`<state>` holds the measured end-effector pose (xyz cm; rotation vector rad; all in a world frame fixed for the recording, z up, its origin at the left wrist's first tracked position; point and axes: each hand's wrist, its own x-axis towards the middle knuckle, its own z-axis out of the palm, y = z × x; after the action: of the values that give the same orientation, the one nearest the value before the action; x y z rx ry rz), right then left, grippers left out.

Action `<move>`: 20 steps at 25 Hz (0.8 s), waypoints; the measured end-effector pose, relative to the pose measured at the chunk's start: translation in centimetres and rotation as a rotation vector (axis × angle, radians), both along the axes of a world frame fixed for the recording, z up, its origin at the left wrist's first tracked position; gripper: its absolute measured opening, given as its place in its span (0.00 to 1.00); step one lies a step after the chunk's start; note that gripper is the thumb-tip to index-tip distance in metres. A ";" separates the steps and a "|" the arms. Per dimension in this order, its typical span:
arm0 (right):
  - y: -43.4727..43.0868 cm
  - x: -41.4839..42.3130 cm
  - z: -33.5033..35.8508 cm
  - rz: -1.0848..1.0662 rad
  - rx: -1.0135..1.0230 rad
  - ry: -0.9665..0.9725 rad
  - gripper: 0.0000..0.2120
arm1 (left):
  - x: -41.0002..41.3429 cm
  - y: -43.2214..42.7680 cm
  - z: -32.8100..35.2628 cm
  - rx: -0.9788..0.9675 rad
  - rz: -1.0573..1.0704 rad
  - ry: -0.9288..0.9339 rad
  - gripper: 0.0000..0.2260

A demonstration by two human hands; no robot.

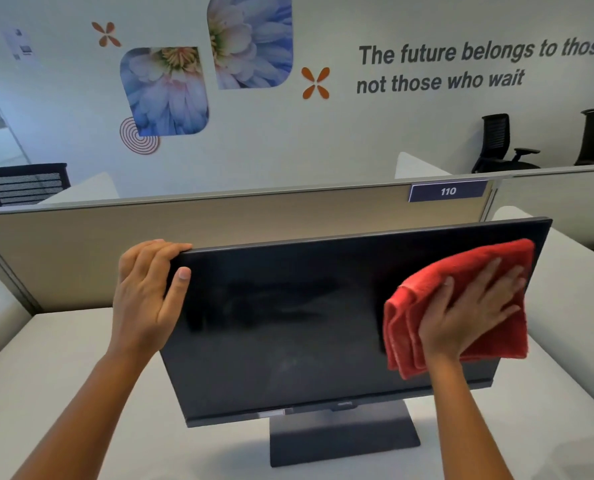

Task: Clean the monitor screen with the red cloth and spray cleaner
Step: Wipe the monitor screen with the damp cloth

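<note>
A black monitor (288, 327) stands on its dark base (344, 434) on the white desk, its dark screen showing faint smears near the middle. My left hand (146, 289) grips the monitor's top left corner, fingers over the top edge and thumb on the front. My right hand (468, 310) presses a folded red cloth (437, 271) flat against the right part of the screen, fingers spread. No spray cleaner is in view.
The white desk (63, 375) runs around the monitor. A beige partition (219, 223) with a "110" label (448, 191) stands right behind it. Black office chairs (500, 143) sit farther back by the decorated wall.
</note>
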<state>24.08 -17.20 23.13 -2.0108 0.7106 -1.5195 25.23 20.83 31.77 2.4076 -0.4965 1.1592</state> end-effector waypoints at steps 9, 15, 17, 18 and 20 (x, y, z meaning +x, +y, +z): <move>5.3 0.3 3.8 0.093 0.075 0.100 0.32 | 0.1 -0.6 -0.1 -0.029 -0.015 -0.048 0.18; 18.4 0.2 -0.3 0.392 -0.461 0.096 0.34 | -0.2 -0.7 -0.2 -0.058 0.004 -0.071 0.20; 21.5 -0.1 -2.2 0.463 -0.654 0.137 0.32 | -0.3 -0.8 -0.1 -0.068 0.004 -0.068 0.19; 22.6 -0.5 -3.5 0.500 -0.784 0.164 0.31 | -0.3 -0.7 -0.1 -0.070 0.005 -0.069 0.19; 23.0 -1.1 -6.2 0.550 -1.028 0.234 0.29 | -0.3 -0.7 -0.2 -0.082 0.011 -0.070 0.19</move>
<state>22.96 5.84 16.89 -2.7821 -0.6976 -1.4158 24.89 20.12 31.62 2.3096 -0.4498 1.2477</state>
